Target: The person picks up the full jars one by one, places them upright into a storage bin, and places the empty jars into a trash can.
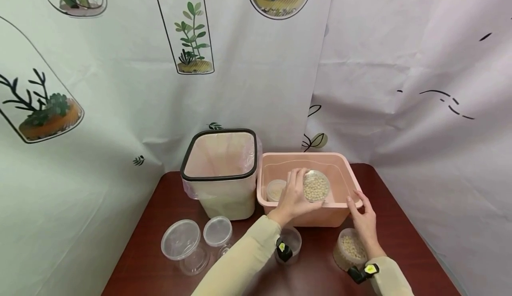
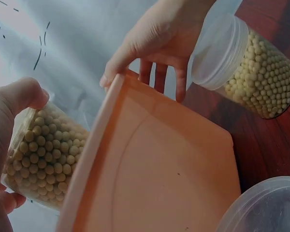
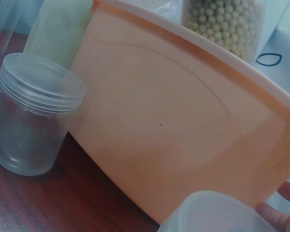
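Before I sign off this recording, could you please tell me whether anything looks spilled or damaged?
I see no spill, and the bean jar in the left hand looks intact. Only the pink tub looks odd: tiny dark specks mark its pale outer wall.

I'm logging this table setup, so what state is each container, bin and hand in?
Held bean jar: tilted, beans inside
Standing bean jar: upright, lidded, beans inside
Middle jar: upright, lidded, looks empty
Larger left container: upright, looks empty
Smaller left container: upright, looks empty
Pink bin: open-topped, small container inside
Black-rimmed bin: open-topped, bag-lined
Left hand: gripping the held bean jar
Right hand: holding onto the pink bin
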{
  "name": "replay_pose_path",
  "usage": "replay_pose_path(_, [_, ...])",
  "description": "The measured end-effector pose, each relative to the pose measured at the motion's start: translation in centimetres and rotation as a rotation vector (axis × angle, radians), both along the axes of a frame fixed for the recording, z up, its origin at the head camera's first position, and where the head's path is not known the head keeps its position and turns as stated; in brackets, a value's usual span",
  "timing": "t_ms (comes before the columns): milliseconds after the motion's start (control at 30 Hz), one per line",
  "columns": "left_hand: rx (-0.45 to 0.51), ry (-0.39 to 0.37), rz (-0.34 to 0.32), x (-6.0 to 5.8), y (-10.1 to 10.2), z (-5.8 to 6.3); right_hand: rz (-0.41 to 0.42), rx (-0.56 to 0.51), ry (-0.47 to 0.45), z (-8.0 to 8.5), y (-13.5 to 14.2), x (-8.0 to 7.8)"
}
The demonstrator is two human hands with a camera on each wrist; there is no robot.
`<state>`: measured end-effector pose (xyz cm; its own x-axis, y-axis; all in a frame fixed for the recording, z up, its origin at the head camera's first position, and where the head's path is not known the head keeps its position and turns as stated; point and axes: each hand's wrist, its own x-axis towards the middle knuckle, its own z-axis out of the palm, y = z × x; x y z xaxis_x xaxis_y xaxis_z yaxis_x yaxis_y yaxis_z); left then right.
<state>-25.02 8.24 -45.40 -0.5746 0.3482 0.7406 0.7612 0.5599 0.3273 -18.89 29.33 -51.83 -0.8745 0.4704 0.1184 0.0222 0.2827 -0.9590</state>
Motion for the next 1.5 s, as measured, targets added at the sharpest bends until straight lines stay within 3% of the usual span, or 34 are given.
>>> replay_pose_path(167, [-0.021, -0.120, 0.038, -0.6, 0.2, -0.9, 0.011, -0.021, -0.020, 0.0, 0.0, 0.1])
replay_pose_path(500, [-0.077, -0.201, 0.055, -2.1, 0.8, -1.3, 0.003, -0.042, -0.010, 0.0, 0.0, 0.0])
replay_pose_path(667, [-0.128, -0.278, 0.017, -2.7, 1.1, -1.5, -0.003, -0.043, -0.011, 0.0, -0.1, 0.0])
replay_pose_path(900, [-0.196, -0.349, 0.017, -3.0, 1.3, -1.3, -0.008, -0.026, -0.009, 0.2, 0.0, 0.0])
replay_pose_path(1167, [-0.223, -0.502, 0.042, -3.3, 1.3, -1.3, -0.011, -0.025, 0.002, -0.1, 0.0, -0.3])
replay_pose_path(1333, [-0.221, -0.588, 0.025, -3.4, 1.3, -1.5, -0.020, -0.016, 0.005, -0.2, 0.0, -0.3])
replay_pose_path(1500, [-0.243, -0.640, 0.021, -3.5, 1.4, -1.6, -0.037, 0.013, -0.002, -0.1, 0.0, -0.3])
